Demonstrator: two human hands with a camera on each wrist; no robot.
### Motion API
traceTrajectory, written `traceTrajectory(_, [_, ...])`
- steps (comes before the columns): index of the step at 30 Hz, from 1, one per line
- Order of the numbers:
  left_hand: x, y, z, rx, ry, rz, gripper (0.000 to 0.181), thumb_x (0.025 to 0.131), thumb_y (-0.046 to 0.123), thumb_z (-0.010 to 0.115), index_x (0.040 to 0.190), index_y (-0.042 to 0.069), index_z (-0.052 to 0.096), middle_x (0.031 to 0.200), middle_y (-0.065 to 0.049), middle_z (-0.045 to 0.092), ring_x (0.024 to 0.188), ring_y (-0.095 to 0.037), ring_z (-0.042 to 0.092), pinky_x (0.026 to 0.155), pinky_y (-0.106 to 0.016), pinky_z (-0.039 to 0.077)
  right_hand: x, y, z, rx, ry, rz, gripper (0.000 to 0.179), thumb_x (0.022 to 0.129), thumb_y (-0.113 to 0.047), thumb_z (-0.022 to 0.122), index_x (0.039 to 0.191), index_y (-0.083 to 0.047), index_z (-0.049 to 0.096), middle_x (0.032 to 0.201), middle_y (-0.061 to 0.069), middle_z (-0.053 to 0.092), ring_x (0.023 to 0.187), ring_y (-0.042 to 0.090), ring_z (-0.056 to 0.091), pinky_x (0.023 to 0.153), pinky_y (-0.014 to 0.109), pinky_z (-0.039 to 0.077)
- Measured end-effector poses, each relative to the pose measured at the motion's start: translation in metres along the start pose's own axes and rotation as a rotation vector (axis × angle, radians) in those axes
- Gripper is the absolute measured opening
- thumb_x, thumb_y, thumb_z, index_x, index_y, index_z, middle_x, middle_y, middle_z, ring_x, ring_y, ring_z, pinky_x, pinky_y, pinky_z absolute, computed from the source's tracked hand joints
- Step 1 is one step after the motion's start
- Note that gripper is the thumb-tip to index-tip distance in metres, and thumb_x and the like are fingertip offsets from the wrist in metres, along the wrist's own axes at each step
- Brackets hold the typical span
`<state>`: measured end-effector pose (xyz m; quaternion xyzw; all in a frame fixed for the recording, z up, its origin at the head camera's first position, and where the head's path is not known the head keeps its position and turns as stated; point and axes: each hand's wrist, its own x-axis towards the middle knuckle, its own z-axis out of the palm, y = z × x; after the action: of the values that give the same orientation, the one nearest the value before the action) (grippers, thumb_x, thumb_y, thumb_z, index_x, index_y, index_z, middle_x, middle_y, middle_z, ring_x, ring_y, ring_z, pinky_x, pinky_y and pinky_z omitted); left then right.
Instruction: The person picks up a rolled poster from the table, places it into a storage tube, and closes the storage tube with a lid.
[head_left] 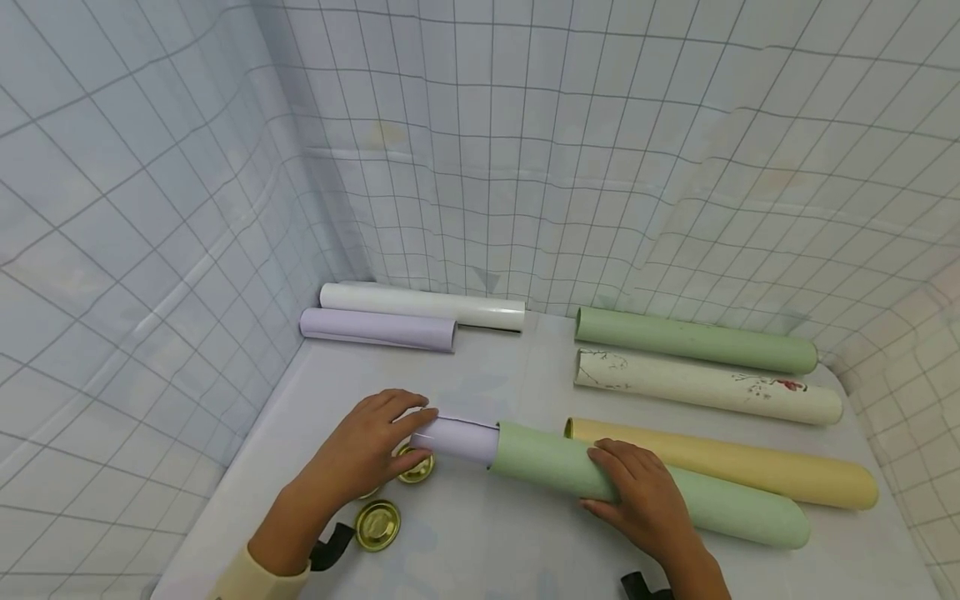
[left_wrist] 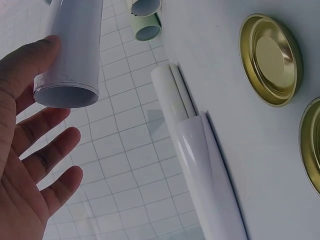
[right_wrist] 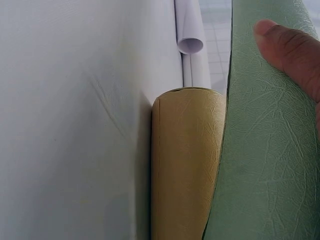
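Note:
My left hand (head_left: 360, 454) pinches the near end of a thin lavender roll (head_left: 461, 442) between thumb and forefinger; its other fingers are spread apart. The far part of that lavender roll sits inside the open end of a pale green textured roll (head_left: 543, 457) and is hidden there. Around the middle of the green roll, my right hand (head_left: 641, 496) grips from above, its thumb (right_wrist: 287, 45) along the side. A yellow roll (head_left: 780, 473) lies just behind the green one. Two gold round lids (head_left: 378, 525) lie by my left hand, with another edge partly hidden.
Along the back left lie a white roll (head_left: 427, 304) and another lavender roll (head_left: 375, 328). At the back right are a second green roll (head_left: 697, 340) and a cream roll with a floral print (head_left: 697, 385). White gridded sheeting (head_left: 525, 167) encloses the table.

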<state>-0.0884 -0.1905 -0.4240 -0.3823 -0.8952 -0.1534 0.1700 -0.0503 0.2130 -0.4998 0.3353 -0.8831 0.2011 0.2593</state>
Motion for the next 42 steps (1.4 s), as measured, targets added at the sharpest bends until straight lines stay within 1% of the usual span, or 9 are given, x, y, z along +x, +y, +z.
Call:
traceTrajectory(1, [0.000,0.000,0.000,0.000,-0.001,-0.001,0.052,0.075,0.030,0.089,0.119,0.012,0.068,0.121,-0.006,0.063,0.112,-0.026,0.058,0.093,-0.046,0.051,0.000,0.000,0.000,0.001,0.003,-0.001,0.066,0.087,-0.059,0.068,0.122,-0.004,0.064,0.121,0.010,0.065,0.107,0.030,0.062,0.089,0.043,0.046])
traceTrajectory(6, [-0.001,0.002,0.003,0.000,-0.005,0.004,0.051,0.075,0.030,0.088,0.119,0.013,0.068,0.120,-0.006,0.063,0.112,-0.026,0.059,0.093,-0.045,0.051,0.000,0.000,0.001,0.002,0.008,-0.005,0.067,0.082,-0.055,0.075,0.123,-0.005,0.064,0.122,0.010,0.065,0.107,0.030,0.062,0.089,0.043,0.046])
traceTrajectory(14, [0.003,0.010,0.010,-0.013,0.023,0.040,0.049,0.075,0.028,0.089,0.117,0.012,0.068,0.117,-0.006,0.064,0.109,-0.025,0.060,0.090,-0.041,0.053,-0.002,0.001,0.004,0.004,-0.002,-0.001,0.066,0.084,-0.058,0.071,0.124,-0.005,0.063,0.123,0.010,0.064,0.109,0.030,0.061,0.091,0.043,0.045])
traceTrajectory(20, [0.006,0.017,0.019,-0.054,0.020,0.041,0.048,0.076,0.028,0.088,0.117,0.012,0.069,0.117,-0.006,0.064,0.109,-0.025,0.061,0.091,-0.042,0.053,-0.002,-0.001,0.004,-0.001,-0.009,-0.002,0.065,0.088,-0.060,0.066,0.123,-0.005,0.063,0.123,0.010,0.064,0.110,0.029,0.061,0.091,0.043,0.045])
traceTrajectory(22, [0.007,0.019,0.022,-0.067,0.017,0.041,0.047,0.077,0.028,0.087,0.117,0.013,0.069,0.118,-0.006,0.064,0.109,-0.024,0.061,0.091,-0.042,0.053,-0.001,-0.001,0.004,-0.002,-0.004,-0.006,0.065,0.085,-0.057,0.072,0.124,-0.005,0.064,0.123,0.010,0.064,0.109,0.030,0.061,0.090,0.044,0.045])
traceTrajectory(26, [0.009,0.023,0.031,-0.102,0.027,0.044,0.047,0.076,0.026,0.088,0.117,0.013,0.069,0.117,-0.006,0.064,0.108,-0.024,0.062,0.089,-0.040,0.054,-0.001,-0.001,0.004,-0.008,-0.008,-0.008,0.072,0.069,-0.045,0.087,0.124,-0.006,0.063,0.123,0.009,0.064,0.109,0.029,0.061,0.090,0.043,0.045])
traceTrajectory(29, [0.010,0.024,0.040,-0.158,0.038,0.034,0.047,0.076,0.025,0.088,0.117,0.012,0.069,0.118,-0.006,0.064,0.107,-0.022,0.062,0.087,-0.038,0.055,-0.001,-0.002,0.003,-0.008,-0.006,-0.008,0.075,0.064,-0.040,0.090,0.124,-0.005,0.063,0.123,0.009,0.064,0.109,0.029,0.062,0.091,0.043,0.046])
traceTrajectory(34, [0.009,0.027,0.054,-0.305,0.035,-0.016,0.046,0.079,0.023,0.086,0.120,0.012,0.068,0.123,-0.004,0.062,0.111,-0.020,0.061,0.088,-0.035,0.055,-0.002,-0.003,0.004,-0.003,-0.011,-0.006,0.072,0.069,-0.045,0.088,0.124,-0.005,0.064,0.122,0.010,0.064,0.109,0.029,0.062,0.094,0.041,0.044])
traceTrajectory(42, [0.004,0.027,0.068,-0.531,0.052,-0.099,0.047,0.085,0.018,0.081,0.128,0.013,0.064,0.129,0.000,0.058,0.118,-0.019,0.058,0.092,-0.036,0.053,0.000,-0.005,0.004,-0.015,-0.012,-0.009,0.076,0.062,-0.040,0.091,0.123,-0.005,0.064,0.122,0.009,0.064,0.108,0.029,0.062,0.093,0.041,0.044])
